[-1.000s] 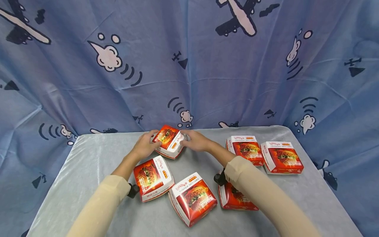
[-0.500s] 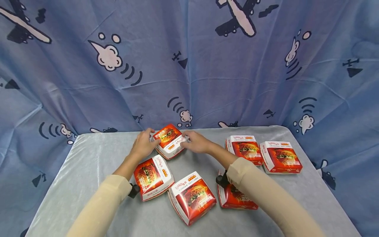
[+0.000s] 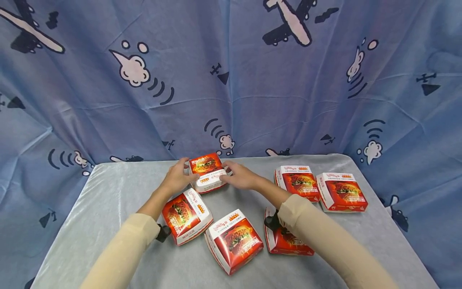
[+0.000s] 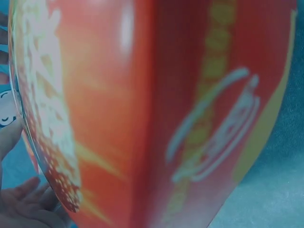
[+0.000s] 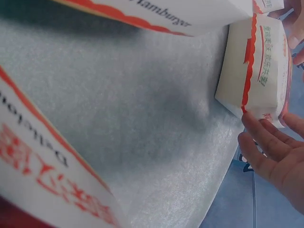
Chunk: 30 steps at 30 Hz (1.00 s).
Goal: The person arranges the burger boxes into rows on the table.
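A red and white hamburger box [image 3: 206, 165] lies at the back of the table, left of centre. My left hand [image 3: 176, 176] holds its left side, thumb near the front corner. Across from it, my right hand [image 3: 241, 175] holds the right side with thumb and fingertips. In the right wrist view, fingertips of the right hand [image 5: 280, 152] touch the white wall of the box [image 5: 259, 66]. Another hamburger box [image 3: 187, 216] sits just below the left wrist and fills most of the left wrist view. The undersides of the hands are hidden.
A third hamburger box [image 3: 234, 241] lies at the front middle. The right forearm partly covers another box [image 3: 288, 241]. Two more boxes, one [image 3: 297, 182] beside the other [image 3: 342, 192], stand at the back right. A patterned blue curtain [image 3: 231, 80] hangs behind the grey-covered table [image 3: 101, 200].
The held hamburger box has turned between my hands and now sits squarer, its white strip facing me. The box below my left wrist has shifted slightly. The other boxes stay put.
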Motion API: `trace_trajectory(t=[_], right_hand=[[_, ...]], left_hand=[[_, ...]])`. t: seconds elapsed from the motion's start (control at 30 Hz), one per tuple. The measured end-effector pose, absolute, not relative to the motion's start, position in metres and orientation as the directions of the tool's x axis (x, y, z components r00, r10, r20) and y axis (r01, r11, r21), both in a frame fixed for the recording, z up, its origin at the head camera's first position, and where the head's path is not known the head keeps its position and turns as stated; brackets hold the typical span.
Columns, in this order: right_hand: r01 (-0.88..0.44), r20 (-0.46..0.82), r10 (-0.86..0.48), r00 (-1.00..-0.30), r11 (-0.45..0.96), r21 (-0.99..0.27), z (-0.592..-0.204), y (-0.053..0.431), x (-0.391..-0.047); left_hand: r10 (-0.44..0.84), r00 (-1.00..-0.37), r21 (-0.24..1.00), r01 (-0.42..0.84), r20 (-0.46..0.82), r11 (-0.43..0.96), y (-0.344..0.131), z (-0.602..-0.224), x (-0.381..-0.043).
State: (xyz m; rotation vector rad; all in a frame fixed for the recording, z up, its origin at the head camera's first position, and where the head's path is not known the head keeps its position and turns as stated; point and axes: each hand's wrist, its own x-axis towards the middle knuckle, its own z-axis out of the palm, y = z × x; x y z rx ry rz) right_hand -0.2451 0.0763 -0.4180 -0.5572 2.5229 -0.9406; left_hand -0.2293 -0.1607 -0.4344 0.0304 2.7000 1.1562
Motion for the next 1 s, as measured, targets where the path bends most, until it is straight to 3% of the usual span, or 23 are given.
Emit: trace_trajectory(t=[1.0], right_hand=[[-0.195,-0.265,-0.492,-0.829,0.699,-0.688,-0.4216,0.0763,-0.2397]], left_hand=[[0.213,-0.962,0.729,0.020,-0.173,0.684,-0.1658,-0.4345,-0.2266]])
